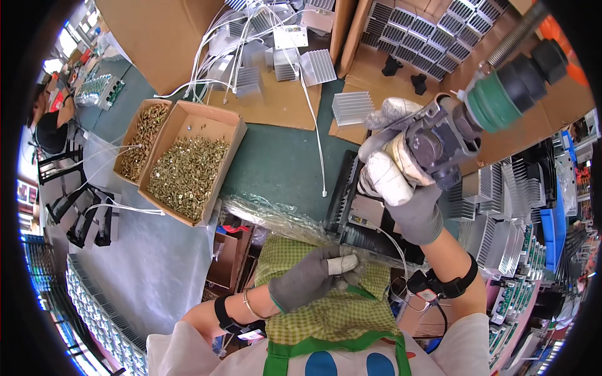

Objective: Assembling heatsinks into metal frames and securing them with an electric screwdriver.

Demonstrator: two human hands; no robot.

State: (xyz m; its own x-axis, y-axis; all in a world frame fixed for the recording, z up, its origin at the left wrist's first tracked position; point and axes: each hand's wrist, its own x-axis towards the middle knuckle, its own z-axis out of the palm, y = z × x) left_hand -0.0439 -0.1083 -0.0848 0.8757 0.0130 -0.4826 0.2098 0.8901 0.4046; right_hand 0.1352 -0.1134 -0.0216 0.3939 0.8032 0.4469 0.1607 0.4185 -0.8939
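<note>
Driver (433, 147) sits in the right hand (398, 160), and I see gloved fingers wrapped around it, near the black fixture (342, 197) at the bench edge. I can't tell whether its tip touches anything. A spring (509, 49) shows above its green collar (494, 103). On my view the left hand (320, 274) is in front of the apron (288, 254), fingers curled in; whether they pinch something, I can't tell. A pale plate (367, 212) lies in the fixture. One silver heatsink (352, 108) is just beside the right hand, and the screw box (229, 164) stands farther left.
</note>
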